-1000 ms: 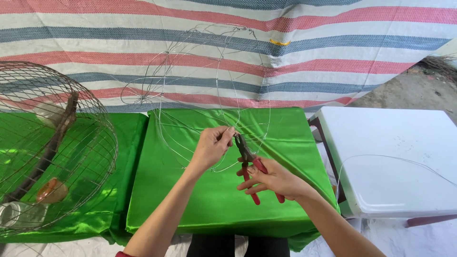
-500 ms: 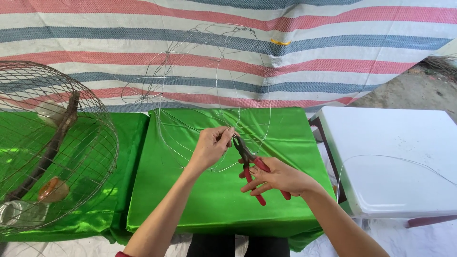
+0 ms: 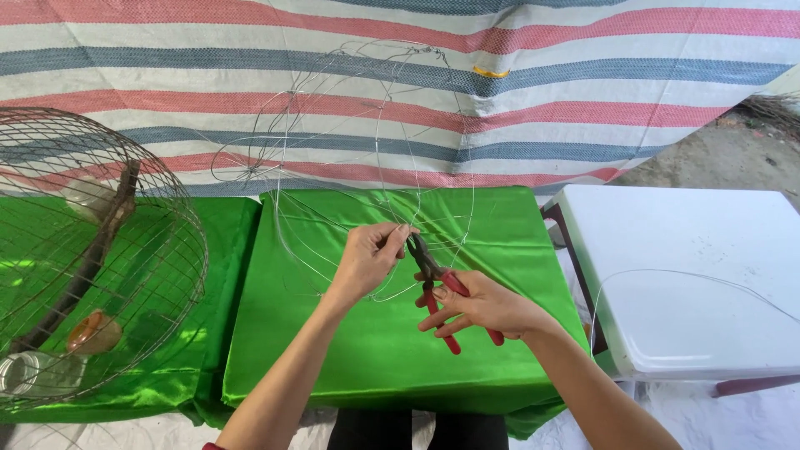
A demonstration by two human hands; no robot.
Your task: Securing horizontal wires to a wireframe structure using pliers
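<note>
Cage (image 3: 92,250): perch, 2 cups, maybe jar | left hand (image 3: 367,262) pinches wire (image 3: 379,167) | right hand (image 3: 483,307) grips pliers (image 3: 437,287)

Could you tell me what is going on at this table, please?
A person is working thin wire into a rounded frame over a green-covered table. The left hand pinches the wire while the right hand holds red-handled pliers with the tip at that same spot. A finished wire cage sits on the left, and a white table with a loose wire strand stands on the right.
</note>
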